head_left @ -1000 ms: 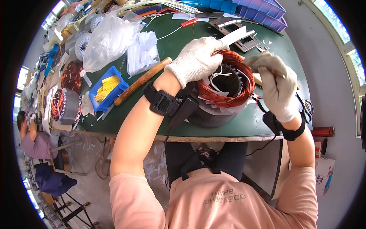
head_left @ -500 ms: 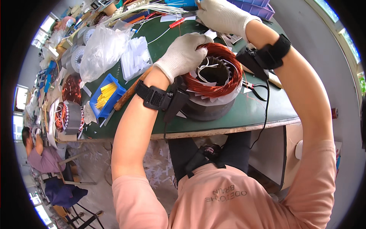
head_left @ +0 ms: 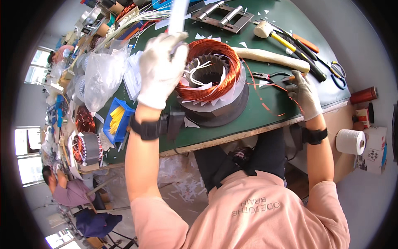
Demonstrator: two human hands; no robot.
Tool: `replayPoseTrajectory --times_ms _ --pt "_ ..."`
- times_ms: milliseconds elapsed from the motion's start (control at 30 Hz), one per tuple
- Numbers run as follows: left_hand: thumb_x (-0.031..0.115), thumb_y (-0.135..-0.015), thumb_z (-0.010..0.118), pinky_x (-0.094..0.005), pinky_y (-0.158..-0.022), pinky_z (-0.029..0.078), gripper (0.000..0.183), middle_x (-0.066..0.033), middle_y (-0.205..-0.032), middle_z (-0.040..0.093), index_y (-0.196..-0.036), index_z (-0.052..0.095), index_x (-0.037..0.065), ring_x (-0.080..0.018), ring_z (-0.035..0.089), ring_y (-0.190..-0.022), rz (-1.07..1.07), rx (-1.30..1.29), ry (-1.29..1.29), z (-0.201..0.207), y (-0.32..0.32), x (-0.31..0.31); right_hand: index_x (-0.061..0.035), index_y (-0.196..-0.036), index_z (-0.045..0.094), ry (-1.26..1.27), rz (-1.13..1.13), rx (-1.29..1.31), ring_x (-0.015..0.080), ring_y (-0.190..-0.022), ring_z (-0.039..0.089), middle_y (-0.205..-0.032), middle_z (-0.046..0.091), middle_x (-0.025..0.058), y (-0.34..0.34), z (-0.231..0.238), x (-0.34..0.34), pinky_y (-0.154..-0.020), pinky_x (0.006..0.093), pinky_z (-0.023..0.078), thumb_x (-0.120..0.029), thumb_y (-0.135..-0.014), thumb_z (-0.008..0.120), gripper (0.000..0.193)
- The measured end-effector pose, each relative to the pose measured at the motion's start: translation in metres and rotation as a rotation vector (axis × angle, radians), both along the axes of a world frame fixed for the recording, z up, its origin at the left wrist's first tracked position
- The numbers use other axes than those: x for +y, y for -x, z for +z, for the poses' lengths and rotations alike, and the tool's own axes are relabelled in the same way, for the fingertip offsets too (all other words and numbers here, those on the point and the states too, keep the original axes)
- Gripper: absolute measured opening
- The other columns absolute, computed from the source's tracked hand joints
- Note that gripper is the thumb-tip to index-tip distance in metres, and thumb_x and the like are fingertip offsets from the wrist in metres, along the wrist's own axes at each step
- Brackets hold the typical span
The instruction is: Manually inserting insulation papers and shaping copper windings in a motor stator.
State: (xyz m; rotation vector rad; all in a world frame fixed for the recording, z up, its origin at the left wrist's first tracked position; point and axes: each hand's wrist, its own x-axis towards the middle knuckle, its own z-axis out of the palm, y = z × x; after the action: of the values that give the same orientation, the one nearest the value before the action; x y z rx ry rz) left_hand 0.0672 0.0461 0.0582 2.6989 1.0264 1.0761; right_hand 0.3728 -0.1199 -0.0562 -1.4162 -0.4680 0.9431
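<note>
A stator (head_left: pixel 239 93) stands on the bench, its dark core topped by a thick ring of copper winding (head_left: pixel 232 60) with white paper insulation edges. White leads (head_left: pixel 195 72) lie loose in its bore. My gloved left hand (head_left: pixel 161 68) is raised beside the winding's left side, closed on a white strip (head_left: pixel 178 16) that points away and is blurred by motion. At the bench's right front my gloved right hand (head_left: pixel 306 95) is closed, fingers curled by the pliers (head_left: pixel 271 76). Something orange-brown shows at its fingertips; its kind is unclear.
Right of the stator lie a wooden stick (head_left: pixel 273 58), a mallet (head_left: pixel 275 37) and scissors (head_left: pixel 338 74). A metal frame (head_left: pixel 222 16) is at the back. Left are a blue bin (head_left: pixel 120 124) of yellow pieces and a plastic bag (head_left: pixel 103 79). Another person (head_left: pixel 72 191) sits far left.
My right hand has come from the far side of the bench to the right front. My left hand has left the winding and now raises a white strip. The view has shifted.
</note>
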Motion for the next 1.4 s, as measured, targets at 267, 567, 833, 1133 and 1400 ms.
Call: replayPoseTrajectory --times_ms 267,567,833,1133,1400 --pt "-0.007 -0.082 0.053 -0.0249 -0.064 0.048 0.020 -0.0062 -0.075 0.063 -0.093 0.067 0.001 -0.0117 0.062 -0.067 -0.126 -0.212 0.586 0.036 -0.002 -0.101 0.0009 -0.122 0.058 -0.382 0.001 -1.047 0.0179 -0.092 0.061 -0.110 0.061 0.0130 0.058 0.121 -0.031 -0.083 0.0284 0.048 -0.003 -0.086 0.060 0.036" --pt "-0.004 -0.079 0.059 -0.0341 -0.059 0.049 0.019 -0.0122 -0.081 0.059 -0.094 0.065 0.007 -0.0259 0.061 -0.064 -0.339 0.024 0.444 0.001 -0.031 -0.157 0.0021 -0.112 0.060 -0.342 0.381 0.227 0.0054 -0.079 0.053 -0.089 0.062 -0.0002 0.113 0.092 -0.032 -0.072 0.0234 0.045 -0.018 -0.097 0.055 0.026" --pt "0.012 -0.077 0.070 -0.0423 -0.086 0.048 0.029 -0.0155 -0.102 0.065 -0.103 0.064 0.002 -0.0348 0.061 -0.093 0.022 0.166 0.099 0.003 -0.029 -0.114 -0.0076 -0.086 0.062 -0.466 0.317 -1.044 0.0258 -0.075 0.061 -0.084 0.063 0.0062 0.120 0.058 -0.029 -0.067 0.0349 0.049 -0.005 -0.071 0.065 0.015" --pt "0.000 -0.090 0.057 -0.0239 -0.085 0.047 0.030 -0.0057 -0.109 0.065 -0.119 0.063 -0.003 -0.0110 0.058 -0.096 0.017 -0.040 0.671 0.008 -0.025 -0.108 -0.0077 -0.077 0.062 -0.681 0.184 -1.239 0.0247 -0.097 0.056 -0.103 0.064 0.0092 0.148 0.032 -0.011 -0.076 0.0352 0.045 -0.020 -0.067 0.061 0.016" --pt "0.002 -0.090 0.058 -0.0269 -0.089 0.046 0.029 -0.0079 -0.108 0.066 -0.118 0.063 -0.004 -0.0135 0.059 -0.097 -0.026 0.098 0.498 0.004 -0.016 -0.104 -0.0072 -0.075 0.062 -0.611 0.156 -1.242 0.0246 -0.095 0.056 -0.104 0.064 0.0098 0.142 0.027 -0.008 -0.074 0.0359 0.045 -0.020 -0.066 0.062 0.016"
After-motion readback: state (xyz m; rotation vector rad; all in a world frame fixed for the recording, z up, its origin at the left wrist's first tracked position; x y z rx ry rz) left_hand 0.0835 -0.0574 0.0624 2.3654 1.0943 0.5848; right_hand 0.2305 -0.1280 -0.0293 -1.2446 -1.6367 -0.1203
